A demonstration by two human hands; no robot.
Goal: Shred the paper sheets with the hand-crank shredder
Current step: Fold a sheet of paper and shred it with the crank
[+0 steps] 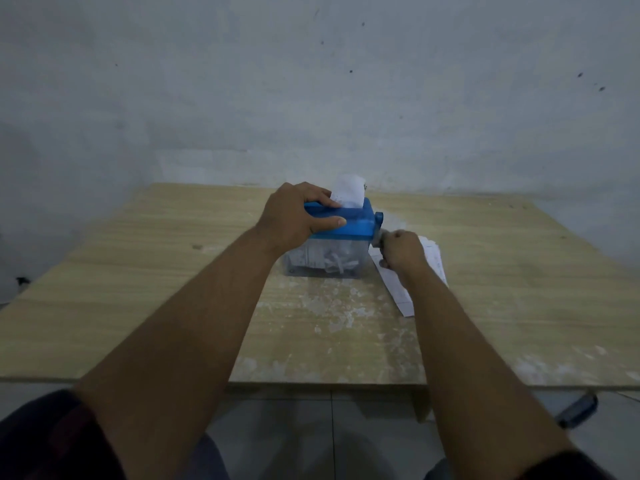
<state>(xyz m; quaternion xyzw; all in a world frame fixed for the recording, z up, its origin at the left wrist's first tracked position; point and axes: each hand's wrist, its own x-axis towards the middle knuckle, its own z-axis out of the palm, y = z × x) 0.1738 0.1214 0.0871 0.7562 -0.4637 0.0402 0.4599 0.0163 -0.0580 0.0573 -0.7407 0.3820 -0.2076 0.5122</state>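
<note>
One view only — a wide-angle camera worn on the head, facing forward and tilted down. It sits close above the counter (138, 306), whose near edge crosses low in frame; the wall (311, 81) fills the upper part, the floor (277, 410) the bottom strip.

Dim, bluish, low-contrast pic w/ soft focus, wide-angle edge bending, motion blur at crank.

Left hand (294, 216) steadies shredder (349, 225); right hand (401, 252) grips crank (379, 230).
</note>
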